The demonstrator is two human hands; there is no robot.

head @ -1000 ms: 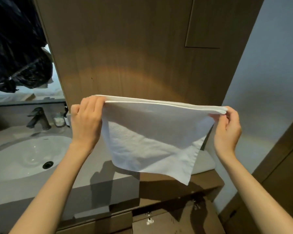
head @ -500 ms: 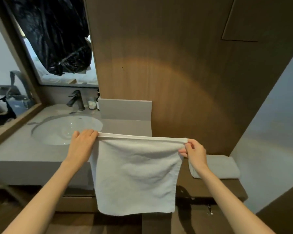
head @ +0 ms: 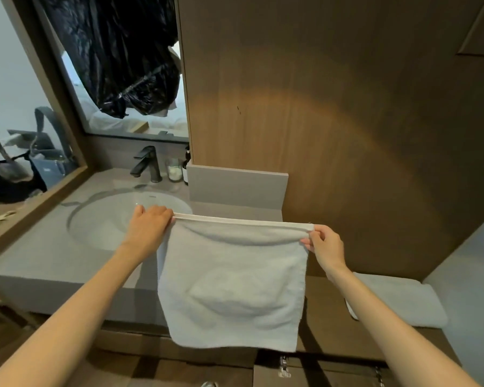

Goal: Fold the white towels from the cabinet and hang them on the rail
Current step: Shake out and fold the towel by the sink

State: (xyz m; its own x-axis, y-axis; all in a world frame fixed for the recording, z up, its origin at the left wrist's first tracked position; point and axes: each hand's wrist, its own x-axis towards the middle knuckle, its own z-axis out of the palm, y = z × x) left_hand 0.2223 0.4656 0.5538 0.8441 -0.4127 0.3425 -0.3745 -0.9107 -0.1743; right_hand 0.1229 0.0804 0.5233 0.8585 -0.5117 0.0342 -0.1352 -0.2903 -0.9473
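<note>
While both hands, left hand (head: 148,227) and right hand (head: 323,247), pinch a folded white towel (head: 232,283) taut (another towel (head: 400,303) lies folded nearby), hanging remains undone.

The plain white terry-cloth towel (head: 232,286) at the centre has no pattern, only a smoother white band along its top hem. A second white folded towel (head: 403,303) at 4 o'clock is equally plain. The flat grey stone table (head: 39,261) at 9 o'clock bears a paler grey-white round basin (head: 104,224) and a matte black metal tap (head: 148,163), the tall brown wood-grain wall panel (head: 333,107) at 12 o'clock shows fine vertical streaks under a warm orange glow, and the crumpled plastic bag (head: 118,51) at 11 o'clock is glossy black.
</note>
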